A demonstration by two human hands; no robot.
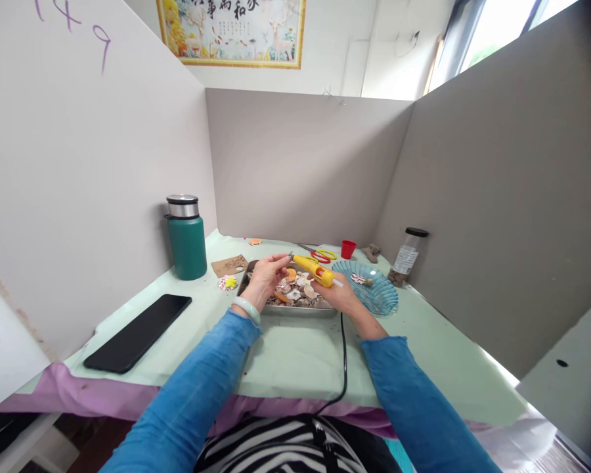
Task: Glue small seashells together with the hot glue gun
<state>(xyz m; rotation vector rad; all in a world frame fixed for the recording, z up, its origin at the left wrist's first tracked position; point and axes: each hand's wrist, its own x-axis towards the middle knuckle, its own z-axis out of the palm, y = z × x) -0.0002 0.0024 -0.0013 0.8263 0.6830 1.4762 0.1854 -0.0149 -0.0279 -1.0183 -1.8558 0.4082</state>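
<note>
My right hand (335,293) grips a yellow hot glue gun (312,268), with a clear glue stick (337,283) poking out of its back end. The gun's nozzle points left, at the fingertips of my left hand (266,276). Those fingers are pinched together by the nozzle; a small dark piece shows there, too small to name. Both hands are above a metal tray (295,311) filled with seashells (300,289). A black cord (345,355) runs from below my right hand to the table's front edge.
A green bottle (187,246) and black phone (138,332) are at left. Behind the tray are scissors (321,255) and a red cup (348,249). At right are a blue glass plate (387,299) and a jar (410,256). Grey partitions (305,164) enclose the table.
</note>
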